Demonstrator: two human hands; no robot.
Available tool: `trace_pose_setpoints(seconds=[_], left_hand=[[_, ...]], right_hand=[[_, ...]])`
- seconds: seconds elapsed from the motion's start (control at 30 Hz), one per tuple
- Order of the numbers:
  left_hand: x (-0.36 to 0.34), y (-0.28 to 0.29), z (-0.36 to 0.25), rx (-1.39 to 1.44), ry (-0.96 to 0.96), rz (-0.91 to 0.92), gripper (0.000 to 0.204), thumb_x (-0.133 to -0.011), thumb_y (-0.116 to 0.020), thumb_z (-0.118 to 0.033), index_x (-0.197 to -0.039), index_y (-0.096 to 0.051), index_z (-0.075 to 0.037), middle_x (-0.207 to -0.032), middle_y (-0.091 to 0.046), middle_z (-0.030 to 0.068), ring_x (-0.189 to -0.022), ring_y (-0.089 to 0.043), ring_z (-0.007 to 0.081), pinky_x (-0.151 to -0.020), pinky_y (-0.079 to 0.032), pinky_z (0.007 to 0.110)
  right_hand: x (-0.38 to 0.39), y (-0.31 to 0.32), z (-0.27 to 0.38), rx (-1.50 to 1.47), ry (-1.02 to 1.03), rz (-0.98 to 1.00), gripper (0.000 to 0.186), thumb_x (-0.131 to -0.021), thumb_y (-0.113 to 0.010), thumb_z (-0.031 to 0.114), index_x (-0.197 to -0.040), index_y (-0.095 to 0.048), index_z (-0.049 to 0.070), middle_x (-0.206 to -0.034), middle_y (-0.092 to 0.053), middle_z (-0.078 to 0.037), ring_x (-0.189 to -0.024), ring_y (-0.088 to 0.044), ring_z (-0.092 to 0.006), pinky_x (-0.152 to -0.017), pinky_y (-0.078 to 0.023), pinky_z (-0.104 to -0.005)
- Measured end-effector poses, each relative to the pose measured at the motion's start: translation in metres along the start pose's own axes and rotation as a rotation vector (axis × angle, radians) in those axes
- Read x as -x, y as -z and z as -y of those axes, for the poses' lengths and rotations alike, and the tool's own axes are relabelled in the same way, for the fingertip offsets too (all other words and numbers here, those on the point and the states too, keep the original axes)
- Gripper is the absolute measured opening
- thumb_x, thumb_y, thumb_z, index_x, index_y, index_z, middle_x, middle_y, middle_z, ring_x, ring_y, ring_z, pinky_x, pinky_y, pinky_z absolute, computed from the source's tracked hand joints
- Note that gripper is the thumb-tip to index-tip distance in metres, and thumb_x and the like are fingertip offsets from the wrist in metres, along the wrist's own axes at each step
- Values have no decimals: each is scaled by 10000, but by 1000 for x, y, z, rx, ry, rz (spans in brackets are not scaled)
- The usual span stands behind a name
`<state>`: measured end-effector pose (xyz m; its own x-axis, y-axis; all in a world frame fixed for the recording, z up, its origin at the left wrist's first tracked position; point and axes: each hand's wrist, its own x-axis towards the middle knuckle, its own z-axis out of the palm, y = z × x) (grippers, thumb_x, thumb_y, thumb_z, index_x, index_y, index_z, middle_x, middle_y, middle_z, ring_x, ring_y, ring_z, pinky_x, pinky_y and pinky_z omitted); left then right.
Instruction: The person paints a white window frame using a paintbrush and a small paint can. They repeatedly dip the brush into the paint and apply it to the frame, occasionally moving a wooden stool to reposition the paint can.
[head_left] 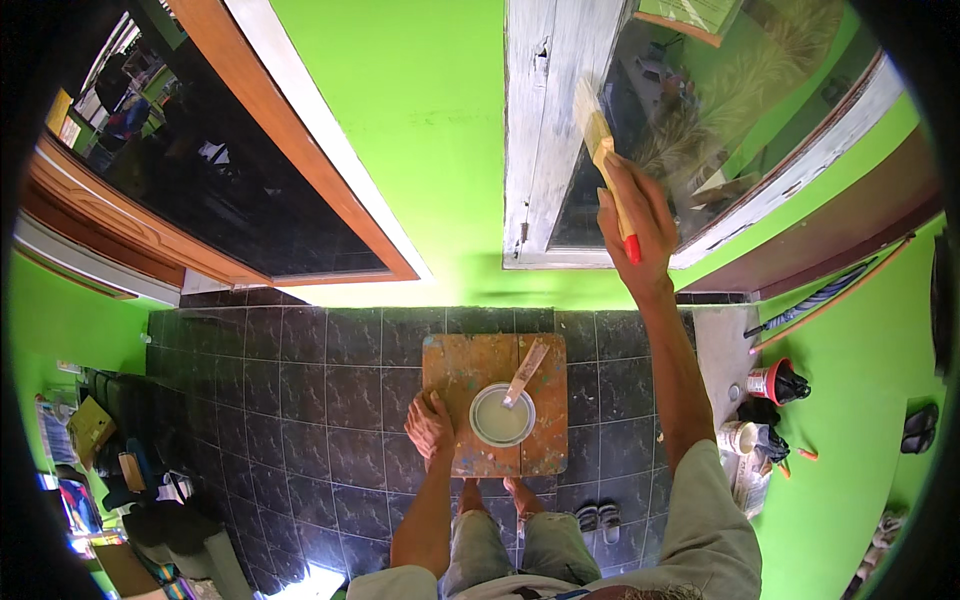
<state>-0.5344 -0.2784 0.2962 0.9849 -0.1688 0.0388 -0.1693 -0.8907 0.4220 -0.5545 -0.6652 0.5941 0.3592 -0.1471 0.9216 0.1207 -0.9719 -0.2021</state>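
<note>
My right hand (640, 215) is raised at the window, fingers closed round the wooden handle of a paintbrush (600, 135) with a red end. Its pale bristles lie against the inner edge of a white, streaky window frame (538, 150), beside the glass (690, 120). Lower down, my left hand (429, 425) grips the left edge of a paint-spotted wooden stool (447, 365). On that stool stands an open round can of whitish paint (502, 417). A flat stick (526, 372) leans in the can, its upper end past the rim.
Bright green wall (400, 120) surrounds the window. At left is a brown-framed window (290, 130) with dark glass. Sandals (600, 518) lie on the dark tiled floor (340, 400). Along the right wall stand a red pot (775, 382), a white tub (738, 437) and a furled umbrella (815, 300).
</note>
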Motion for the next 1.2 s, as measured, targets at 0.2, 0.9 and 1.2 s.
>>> trace_pose_setpoints(seconds=[0.2, 0.9, 1.2], left_hand=[[0, -1, -4, -1, -5, -19, 345, -1044, -534, -402, -1157, -632, -91, -1040, -695, 140, -979, -659, 376, -866, -490, 511], [-1, 2, -4, -11, -13, -17, 308, -1037, -557, -389, -1099, -624, -95, -992, -688, 142, -927, -660, 378, -836, -488, 522], [-1, -1, 0, -47, 37, 6, 298, -1033, -564, -392, -1110, -632, -112, -1039, -703, 125, -971, -665, 360, -854, -492, 513]], right_hand=[[35, -21, -5, 61, -217, 168, 399, -916, -702, -30, -1310, -672, 27, -1194, -668, -152, -995, -716, -282, -841, -582, -336], [51, -14, -14, 73, -214, 311, 389, -885, -731, 1, -1268, -678, 45, -1127, -681, -151, -921, -719, -308, -776, -592, -381], [-44, -2, -8, -2, -60, 131, 397, -881, -717, -53, -1266, -702, 42, -1110, -705, -170, -936, -717, -282, -783, -574, -355]])
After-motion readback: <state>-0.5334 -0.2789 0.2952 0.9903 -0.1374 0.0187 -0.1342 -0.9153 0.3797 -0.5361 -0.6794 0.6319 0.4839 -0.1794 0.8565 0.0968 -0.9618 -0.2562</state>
